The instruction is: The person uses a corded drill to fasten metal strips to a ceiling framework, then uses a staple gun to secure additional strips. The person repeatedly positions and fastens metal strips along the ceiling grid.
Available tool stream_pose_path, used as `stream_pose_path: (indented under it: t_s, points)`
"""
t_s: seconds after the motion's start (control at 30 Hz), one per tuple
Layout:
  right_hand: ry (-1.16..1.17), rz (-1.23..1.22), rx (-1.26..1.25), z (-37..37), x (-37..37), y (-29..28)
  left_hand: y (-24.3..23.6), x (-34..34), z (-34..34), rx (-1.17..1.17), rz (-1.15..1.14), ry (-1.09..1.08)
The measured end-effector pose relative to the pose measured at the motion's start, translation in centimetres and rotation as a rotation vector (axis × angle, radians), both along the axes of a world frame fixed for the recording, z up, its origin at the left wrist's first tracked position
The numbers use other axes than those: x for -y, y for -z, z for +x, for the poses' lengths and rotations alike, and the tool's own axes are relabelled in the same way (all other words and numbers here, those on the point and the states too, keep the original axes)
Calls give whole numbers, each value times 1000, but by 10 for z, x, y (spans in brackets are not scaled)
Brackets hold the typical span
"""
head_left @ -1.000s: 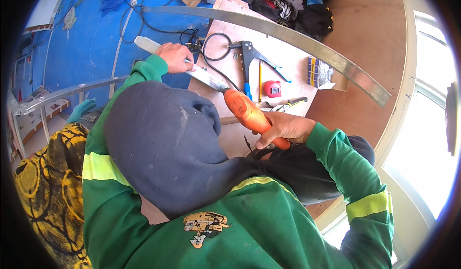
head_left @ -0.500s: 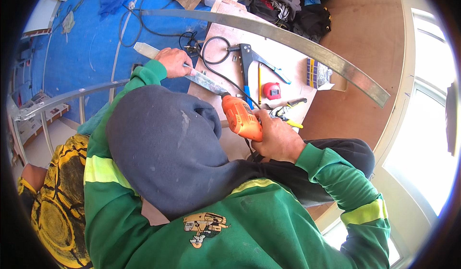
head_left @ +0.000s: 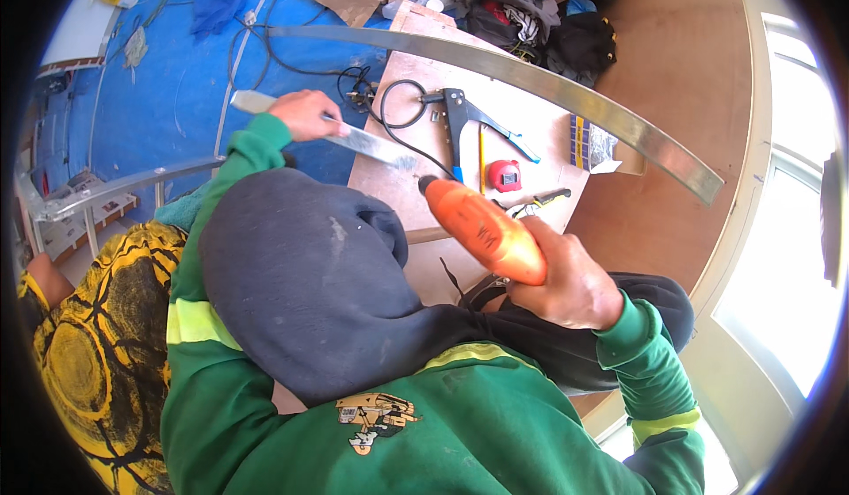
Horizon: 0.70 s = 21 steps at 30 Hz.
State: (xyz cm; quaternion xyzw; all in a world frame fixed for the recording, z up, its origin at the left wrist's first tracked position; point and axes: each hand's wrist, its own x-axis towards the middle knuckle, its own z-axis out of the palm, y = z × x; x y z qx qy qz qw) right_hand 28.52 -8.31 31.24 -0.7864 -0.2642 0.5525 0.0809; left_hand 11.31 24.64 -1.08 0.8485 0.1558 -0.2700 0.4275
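Note:
My right hand (head_left: 566, 278) grips an orange power drill (head_left: 478, 225), whose nose points up and left toward a flat metal strip (head_left: 371, 144). That strip lies across the left edge of a wooden board (head_left: 539, 137), and my left hand (head_left: 305, 113) holds it down near its far end. A black cord (head_left: 393, 119) loops on the board just beyond the drill's tip. My grey hood and green sleeves fill the lower picture and hide part of the board.
A long curved metal profile (head_left: 566, 93) spans the board's far side. A black riveting tool with blue handles (head_left: 473, 124), a red tape measure (head_left: 505, 175), a pencil and pliers lie on the board. Blue sheeting (head_left: 168, 79) covers the floor; a box of screws (head_left: 591, 146) sits right.
My right hand has swung the drill up and to the left, bringing its tip close to the strip. My left hand stays on the strip.

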Motion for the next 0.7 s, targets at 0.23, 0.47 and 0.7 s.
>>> stream_pose_path:
  t_s: [0.23, 0.47, 0.7]
  points:
    - [237, 293, 177, 17, 18, -29, -49, -65, -32, 456, -326, -746]
    - [275, 322, 174, 37, 30, -51, -30, 44, -39, 663, -1057, -1430]
    - [53, 161, 122, 27, 47, -32, 64, 155, -52, 393, -973, -1513]
